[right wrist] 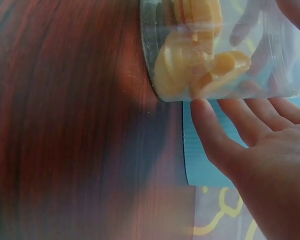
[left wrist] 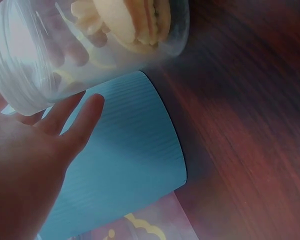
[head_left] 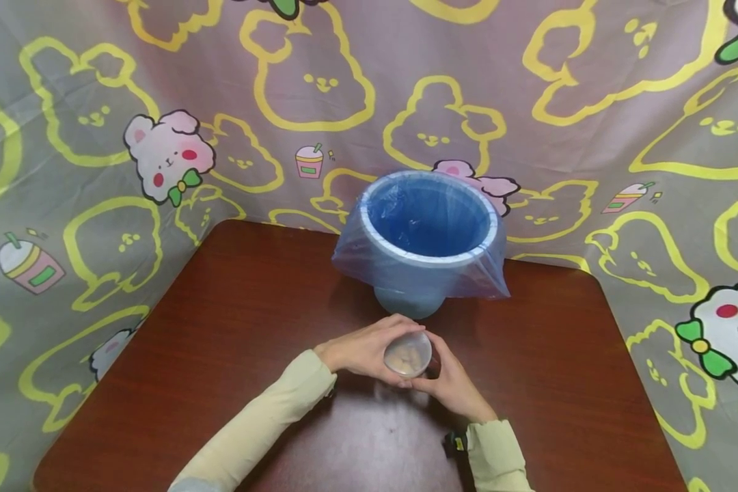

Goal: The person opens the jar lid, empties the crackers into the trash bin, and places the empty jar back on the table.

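A clear round jar (head_left: 408, 359) stands on the table between both hands, near the bin. Several pale yellow, rounded pieces (right wrist: 180, 62) lie in its lower part, visible through the wall in both wrist views. My left hand (head_left: 369, 347) curves round the jar's left side near the top, thumb toward me. From the opposite side my right hand (head_left: 457, 388) holds the jar, its fingers wrapped behind and thumb at the near rim. The fingertips of the two hands come close together at the front and back of the rim.
A light blue bin (head_left: 408, 301) stands just beyond the hands, lined with a blue plastic bag (head_left: 492, 270) folded over its rim. Patterned cloth (head_left: 320, 61) hangs behind and beside the dark brown table (head_left: 240, 294).
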Tool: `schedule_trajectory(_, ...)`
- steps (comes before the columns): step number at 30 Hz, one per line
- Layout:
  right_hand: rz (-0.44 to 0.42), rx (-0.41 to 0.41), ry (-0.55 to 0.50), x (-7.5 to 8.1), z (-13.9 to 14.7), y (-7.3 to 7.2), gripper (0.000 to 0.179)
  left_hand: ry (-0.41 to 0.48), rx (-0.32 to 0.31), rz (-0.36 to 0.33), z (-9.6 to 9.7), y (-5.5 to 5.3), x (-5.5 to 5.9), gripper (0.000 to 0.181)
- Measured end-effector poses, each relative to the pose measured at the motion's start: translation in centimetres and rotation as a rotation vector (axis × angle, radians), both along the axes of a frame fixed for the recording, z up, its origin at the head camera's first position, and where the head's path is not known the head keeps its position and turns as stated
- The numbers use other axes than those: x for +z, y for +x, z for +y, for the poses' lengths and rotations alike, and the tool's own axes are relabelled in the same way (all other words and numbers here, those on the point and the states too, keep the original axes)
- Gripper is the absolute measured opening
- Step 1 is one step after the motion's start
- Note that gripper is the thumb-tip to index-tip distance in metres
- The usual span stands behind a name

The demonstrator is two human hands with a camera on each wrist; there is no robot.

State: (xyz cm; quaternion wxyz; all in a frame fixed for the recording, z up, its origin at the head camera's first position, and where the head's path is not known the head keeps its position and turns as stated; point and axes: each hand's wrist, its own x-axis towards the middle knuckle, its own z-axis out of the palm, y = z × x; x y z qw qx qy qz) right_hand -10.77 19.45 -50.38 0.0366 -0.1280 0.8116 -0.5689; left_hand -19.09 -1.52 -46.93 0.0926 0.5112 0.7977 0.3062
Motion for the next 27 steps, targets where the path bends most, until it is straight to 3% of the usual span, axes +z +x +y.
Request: schedule_trajectory(27,0.008,-0.013,-0.003,0.1,-0.1,0.0,0.091,0.026,0.001,0.023,-1.4,-0.2,0.0,0.092)
